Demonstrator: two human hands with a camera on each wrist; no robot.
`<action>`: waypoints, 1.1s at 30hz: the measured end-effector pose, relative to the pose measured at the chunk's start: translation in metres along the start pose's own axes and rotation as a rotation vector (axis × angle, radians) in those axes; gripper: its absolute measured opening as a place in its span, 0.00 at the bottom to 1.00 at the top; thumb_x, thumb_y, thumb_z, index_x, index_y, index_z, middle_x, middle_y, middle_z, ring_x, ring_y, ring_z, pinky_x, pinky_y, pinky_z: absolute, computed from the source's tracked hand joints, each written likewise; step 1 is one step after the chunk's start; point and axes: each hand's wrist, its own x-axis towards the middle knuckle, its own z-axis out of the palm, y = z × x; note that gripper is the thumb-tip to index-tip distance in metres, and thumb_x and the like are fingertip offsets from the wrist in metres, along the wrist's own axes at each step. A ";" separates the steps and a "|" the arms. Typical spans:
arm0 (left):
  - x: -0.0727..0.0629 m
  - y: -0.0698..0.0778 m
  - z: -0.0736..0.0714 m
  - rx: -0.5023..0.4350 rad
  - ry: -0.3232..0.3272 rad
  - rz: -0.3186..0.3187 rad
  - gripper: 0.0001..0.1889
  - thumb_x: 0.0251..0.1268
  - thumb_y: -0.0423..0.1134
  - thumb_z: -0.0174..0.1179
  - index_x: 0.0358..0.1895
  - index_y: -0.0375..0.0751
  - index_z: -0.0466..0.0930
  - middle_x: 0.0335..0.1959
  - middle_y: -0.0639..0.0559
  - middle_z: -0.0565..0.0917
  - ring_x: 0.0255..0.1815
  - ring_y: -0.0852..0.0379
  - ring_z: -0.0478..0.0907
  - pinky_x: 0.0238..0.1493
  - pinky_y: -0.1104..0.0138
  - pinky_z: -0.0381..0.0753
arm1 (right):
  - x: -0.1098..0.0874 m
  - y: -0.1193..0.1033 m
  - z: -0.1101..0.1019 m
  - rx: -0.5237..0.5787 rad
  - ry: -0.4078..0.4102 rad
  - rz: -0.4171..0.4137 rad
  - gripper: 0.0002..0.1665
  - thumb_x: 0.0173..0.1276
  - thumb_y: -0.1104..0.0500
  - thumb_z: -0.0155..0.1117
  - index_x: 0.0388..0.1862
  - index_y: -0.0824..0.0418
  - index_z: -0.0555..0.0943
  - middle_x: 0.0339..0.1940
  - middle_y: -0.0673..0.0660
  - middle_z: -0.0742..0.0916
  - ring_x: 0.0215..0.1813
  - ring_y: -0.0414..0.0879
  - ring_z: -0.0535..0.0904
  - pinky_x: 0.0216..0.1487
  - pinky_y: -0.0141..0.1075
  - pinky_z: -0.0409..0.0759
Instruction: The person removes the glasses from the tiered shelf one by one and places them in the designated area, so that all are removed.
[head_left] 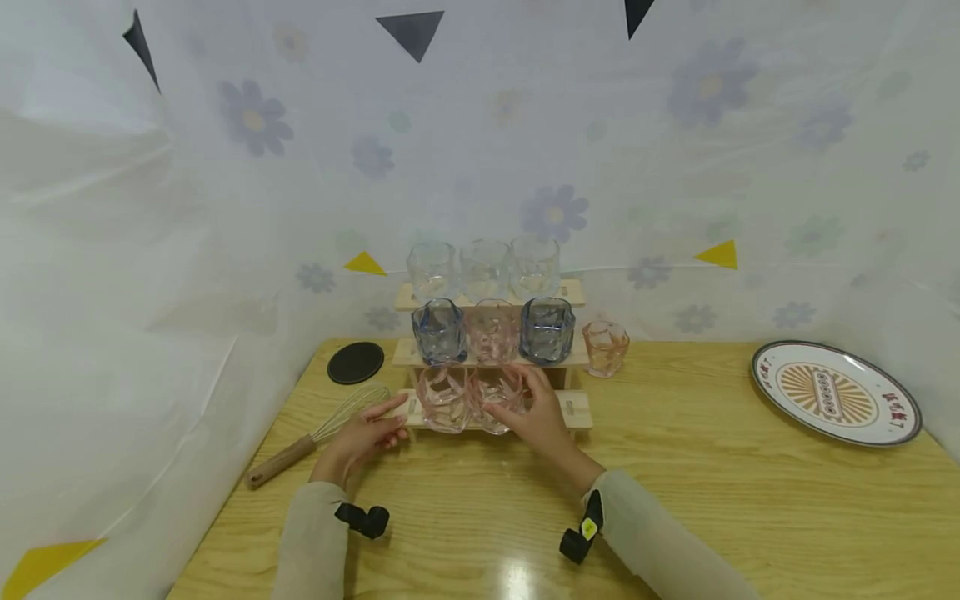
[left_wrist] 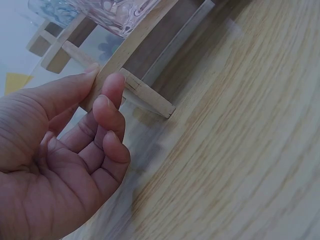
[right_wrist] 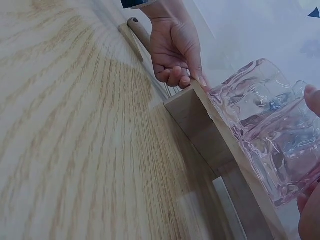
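Note:
A tiered wooden rack (head_left: pixel 579 410) holds rows of faceted glasses. Its lowest step carries two pink glasses side by side, a left one (head_left: pixel 444 400) and a right one (head_left: pixel 497 408). My right hand (head_left: pixel 542 421) grips the right pink glass, thumb in front and fingers round its far side. At the left end of that step, my left hand (head_left: pixel 363 437) pinches the board between thumb and fingers, seen close in the left wrist view (left_wrist: pixel 75 145). The right wrist view shows both pink glasses standing on the board edge (right_wrist: pixel 235 155).
On the middle step, a pink glass (head_left: pixel 492 332) stands between two blue glasses; clear glasses (head_left: pixel 483 268) line the top. Right of the rack is an orange-pink glass (head_left: pixel 606 348). A whisk (head_left: pixel 288 458) and black coaster (head_left: pixel 356 362) lie left, a patterned plate (head_left: pixel 836 393) far right.

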 end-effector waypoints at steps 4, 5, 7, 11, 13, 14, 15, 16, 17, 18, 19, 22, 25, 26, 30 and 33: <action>0.000 0.000 0.000 0.005 0.001 -0.001 0.29 0.69 0.33 0.56 0.72 0.41 0.59 0.25 0.54 0.84 0.24 0.63 0.75 0.31 0.71 0.75 | -0.002 0.000 -0.003 -0.015 0.026 -0.028 0.38 0.50 0.55 0.78 0.61 0.58 0.75 0.58 0.56 0.76 0.47 0.47 0.73 0.42 0.41 0.75; 0.000 0.001 0.001 0.005 0.002 0.000 0.29 0.69 0.33 0.56 0.72 0.41 0.60 0.25 0.54 0.84 0.24 0.63 0.75 0.31 0.71 0.75 | -0.003 0.000 -0.004 -0.018 0.032 -0.032 0.38 0.49 0.54 0.79 0.61 0.58 0.76 0.57 0.55 0.76 0.47 0.48 0.74 0.42 0.41 0.75; 0.000 0.001 0.001 0.004 0.001 0.000 0.29 0.68 0.34 0.56 0.72 0.41 0.60 0.25 0.54 0.84 0.24 0.63 0.75 0.32 0.71 0.75 | -0.005 -0.001 -0.006 -0.019 0.040 -0.030 0.38 0.48 0.54 0.79 0.60 0.57 0.77 0.56 0.55 0.77 0.45 0.48 0.74 0.41 0.41 0.75; -0.001 0.001 0.001 0.006 0.002 -0.004 0.30 0.68 0.34 0.57 0.72 0.41 0.60 0.26 0.52 0.85 0.25 0.62 0.75 0.32 0.71 0.75 | -0.010 -0.001 -0.014 -0.018 0.039 -0.017 0.37 0.46 0.54 0.80 0.58 0.57 0.78 0.51 0.55 0.78 0.43 0.48 0.74 0.39 0.41 0.76; -0.001 0.001 0.000 0.005 0.003 -0.007 0.30 0.68 0.34 0.57 0.72 0.41 0.60 0.27 0.52 0.85 0.25 0.62 0.75 0.32 0.70 0.75 | -0.014 -0.001 -0.019 -0.015 0.037 -0.025 0.37 0.46 0.55 0.80 0.57 0.59 0.78 0.50 0.56 0.79 0.44 0.49 0.74 0.39 0.42 0.77; -0.001 0.001 0.000 0.005 0.003 -0.008 0.30 0.68 0.34 0.57 0.72 0.41 0.60 0.26 0.52 0.85 0.25 0.62 0.75 0.32 0.70 0.75 | -0.015 0.000 -0.022 -0.012 0.037 -0.028 0.37 0.46 0.56 0.81 0.57 0.59 0.78 0.50 0.57 0.79 0.45 0.50 0.74 0.40 0.43 0.77; -0.001 0.000 -0.001 0.003 0.002 -0.008 0.30 0.68 0.34 0.57 0.72 0.41 0.60 0.26 0.52 0.85 0.25 0.62 0.75 0.32 0.70 0.75 | -0.017 -0.001 -0.025 -0.005 0.034 -0.021 0.37 0.46 0.58 0.81 0.57 0.60 0.77 0.51 0.58 0.79 0.46 0.51 0.74 0.41 0.45 0.77; 0.000 0.000 -0.001 0.000 0.001 -0.008 0.30 0.68 0.34 0.57 0.72 0.41 0.60 0.26 0.53 0.85 0.25 0.62 0.75 0.32 0.71 0.75 | -0.019 -0.004 -0.029 -0.003 0.028 -0.013 0.37 0.46 0.59 0.80 0.58 0.62 0.77 0.51 0.59 0.79 0.47 0.52 0.74 0.42 0.46 0.76; 0.000 0.000 -0.001 -0.002 0.000 -0.008 0.30 0.68 0.34 0.57 0.72 0.41 0.60 0.26 0.53 0.85 0.25 0.62 0.75 0.32 0.71 0.75 | -0.020 -0.009 -0.033 -0.003 0.025 -0.012 0.37 0.46 0.61 0.80 0.57 0.64 0.77 0.51 0.61 0.78 0.48 0.54 0.74 0.43 0.46 0.76; 0.000 -0.001 -0.001 -0.003 -0.002 -0.006 0.30 0.68 0.34 0.57 0.72 0.41 0.60 0.26 0.53 0.85 0.25 0.62 0.75 0.32 0.71 0.75 | -0.022 -0.009 -0.037 0.005 0.022 -0.012 0.37 0.47 0.61 0.79 0.58 0.63 0.77 0.51 0.60 0.78 0.49 0.53 0.74 0.44 0.45 0.76; 0.000 -0.001 -0.001 -0.003 -0.005 -0.006 0.30 0.68 0.34 0.57 0.72 0.41 0.60 0.26 0.53 0.85 0.25 0.62 0.75 0.32 0.71 0.75 | -0.024 -0.008 -0.041 0.009 0.021 -0.005 0.37 0.47 0.61 0.79 0.58 0.62 0.77 0.52 0.59 0.78 0.50 0.52 0.73 0.46 0.43 0.75; 0.001 -0.001 -0.001 0.005 -0.009 -0.001 0.30 0.68 0.34 0.57 0.72 0.41 0.59 0.26 0.53 0.85 0.26 0.62 0.75 0.32 0.70 0.75 | -0.030 -0.006 -0.053 -0.002 0.033 -0.009 0.37 0.47 0.62 0.79 0.58 0.62 0.77 0.49 0.59 0.79 0.48 0.51 0.72 0.46 0.37 0.73; 0.000 -0.001 -0.001 0.015 -0.011 0.003 0.30 0.68 0.35 0.56 0.72 0.41 0.59 0.27 0.53 0.84 0.26 0.61 0.75 0.32 0.70 0.75 | -0.034 -0.001 -0.065 -0.022 0.058 -0.006 0.37 0.46 0.64 0.79 0.58 0.64 0.77 0.47 0.60 0.78 0.45 0.52 0.72 0.44 0.35 0.73; 0.000 0.000 -0.001 0.017 -0.009 0.003 0.30 0.68 0.35 0.56 0.72 0.41 0.59 0.27 0.52 0.84 0.26 0.61 0.75 0.32 0.70 0.75 | -0.035 -0.005 -0.069 -0.040 0.065 -0.011 0.37 0.46 0.66 0.79 0.57 0.66 0.76 0.46 0.62 0.78 0.44 0.54 0.73 0.43 0.35 0.74; -0.001 0.000 -0.001 0.015 -0.005 0.009 0.30 0.68 0.35 0.57 0.72 0.40 0.59 0.27 0.52 0.85 0.26 0.62 0.75 0.32 0.71 0.75 | -0.038 -0.021 -0.088 -0.084 0.076 -0.029 0.36 0.45 0.71 0.77 0.56 0.73 0.75 0.44 0.68 0.78 0.43 0.59 0.73 0.44 0.33 0.74; -0.002 0.000 -0.001 0.011 -0.004 0.012 0.30 0.68 0.35 0.57 0.72 0.40 0.59 0.27 0.53 0.85 0.26 0.63 0.75 0.32 0.71 0.75 | -0.041 -0.020 -0.100 -0.101 0.074 -0.041 0.35 0.46 0.72 0.76 0.56 0.73 0.75 0.44 0.68 0.77 0.44 0.58 0.71 0.44 0.26 0.72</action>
